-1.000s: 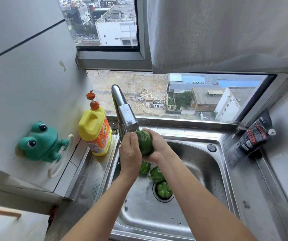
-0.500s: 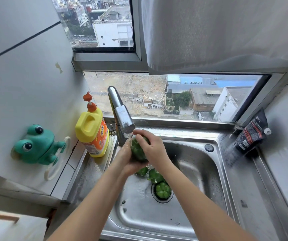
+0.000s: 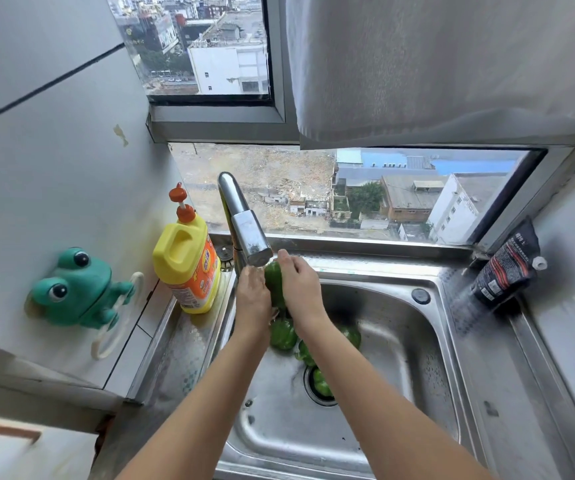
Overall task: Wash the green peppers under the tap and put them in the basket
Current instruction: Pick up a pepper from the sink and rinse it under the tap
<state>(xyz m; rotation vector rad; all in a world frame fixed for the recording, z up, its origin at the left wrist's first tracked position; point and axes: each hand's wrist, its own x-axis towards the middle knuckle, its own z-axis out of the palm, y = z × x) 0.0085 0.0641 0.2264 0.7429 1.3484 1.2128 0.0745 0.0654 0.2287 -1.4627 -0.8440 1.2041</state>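
green pepper (image 3: 273, 283): glossy dark green, under tap (image 3: 248, 233) | left hand (image 3: 253, 297) fingers: gripping it | right hand (image 3: 300, 287) fingers: gripping it

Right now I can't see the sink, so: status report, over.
Left hand, right hand both gripping one green pepper under the tap. Other peppers lying in sink. No basket visible.

pepper (image 3: 274, 282) under tap (image 3: 244, 230) | loose peppers (image 3: 282, 336) in sink (image 3: 400, 341) | bottle (image 3: 185, 268) left of tap | pouch (image 3: 504, 268) right of sink

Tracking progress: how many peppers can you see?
5. One pepper between left hand and right hand under the tap; four in the sink: left, middle, right, on the drain. Arms may hide more.
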